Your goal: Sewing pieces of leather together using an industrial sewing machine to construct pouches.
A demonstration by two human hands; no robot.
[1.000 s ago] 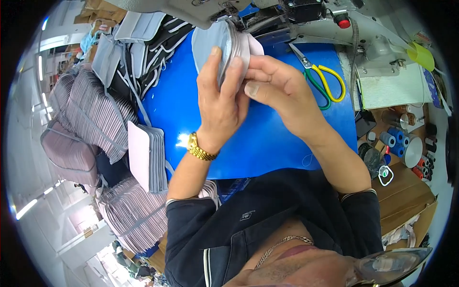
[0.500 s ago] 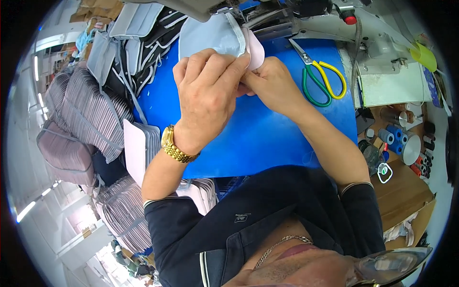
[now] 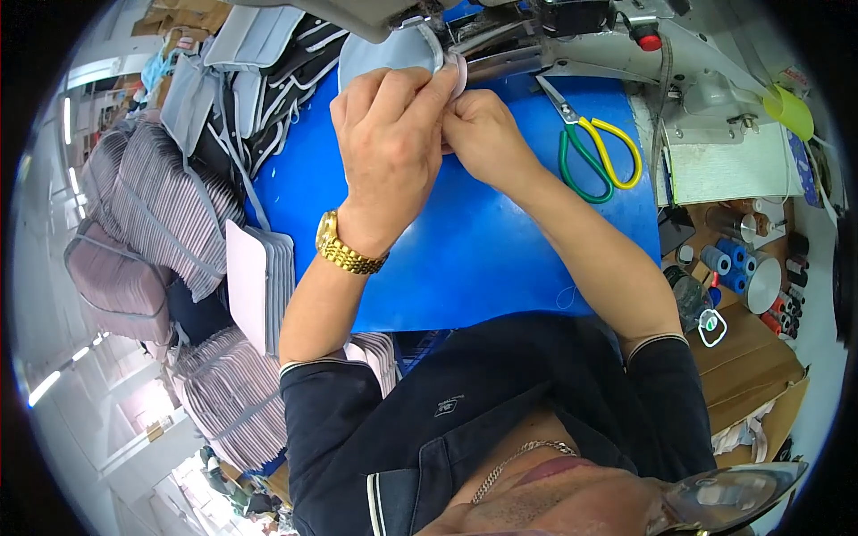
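A light grey fabric piece (image 3: pixel 384 52) with a pale bound edge lies under the sewing machine head (image 3: pixel 353 12) at the far end of the blue table. My left hand (image 3: pixel 391 147), with a gold watch at its wrist, grips its near part, fingers bent over the cloth. A pale pink layer (image 3: pixel 459 75) shows at the right edge of the piece, curled up. My right hand (image 3: pixel 487 134) is closed in a pinch just beside it, close against the left fingers. Its fingertips and the cloth between them are mostly hidden.
Scissors with green and yellow handles (image 3: pixel 585 147) lie right of my hands. A stack of pink-and-grey panels (image 3: pixel 255 286) stands left of the table (image 3: pixel 447 286), with tied bundles (image 3: pixel 165 196) beyond. Thread spools (image 3: pixel 733 263) and a cardboard box (image 3: pixel 746 357) are at right.
Both hands have shifted slightly toward the machine with the fabric. Less of the pink layer shows, and it is now curled at the right edge.
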